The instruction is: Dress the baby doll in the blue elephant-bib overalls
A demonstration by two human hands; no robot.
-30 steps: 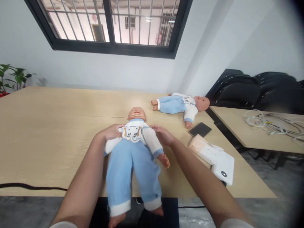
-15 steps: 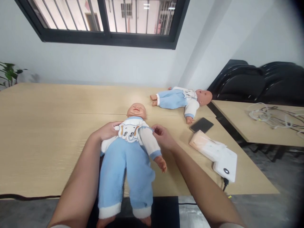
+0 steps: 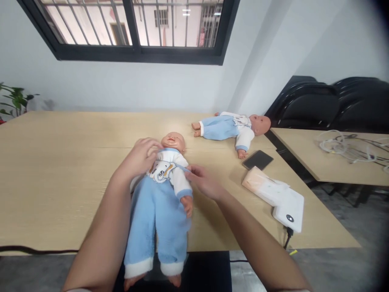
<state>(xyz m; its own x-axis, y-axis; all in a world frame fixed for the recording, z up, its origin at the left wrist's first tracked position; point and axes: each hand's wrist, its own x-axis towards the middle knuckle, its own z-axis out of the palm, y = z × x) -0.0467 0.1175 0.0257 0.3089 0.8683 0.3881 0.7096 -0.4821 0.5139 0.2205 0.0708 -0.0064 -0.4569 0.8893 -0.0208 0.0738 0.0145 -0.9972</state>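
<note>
A baby doll [image 3: 156, 211] in fuzzy blue trousers and a white top with an animal face lies on its back, its feet past the table's near edge. My left hand [image 3: 141, 156] is at the doll's shoulder, beside the neck, with fingers curved and apart. On the other side, my right hand [image 3: 205, 180] pinches a thin blue edge of the doll's top [image 3: 182, 167] next to its sleeve. The doll's arm on that side rests along its body, hand showing; its other arm is mostly hidden behind my left forearm.
Another doll [image 3: 220, 126], dressed alike, lies at the far right of the table [image 3: 60, 174]. Nearer are a dark phone [image 3: 257, 159], a soft white pack [image 3: 264, 184] and a white device [image 3: 290, 215] with a black cable. Coiled cables [image 3: 337, 148] lie on the side table.
My left hand has moved up from the doll's side to its shoulder. The doll has shifted and tilted slightly left, its arm now closer to its body. My right hand still pinches the top.
</note>
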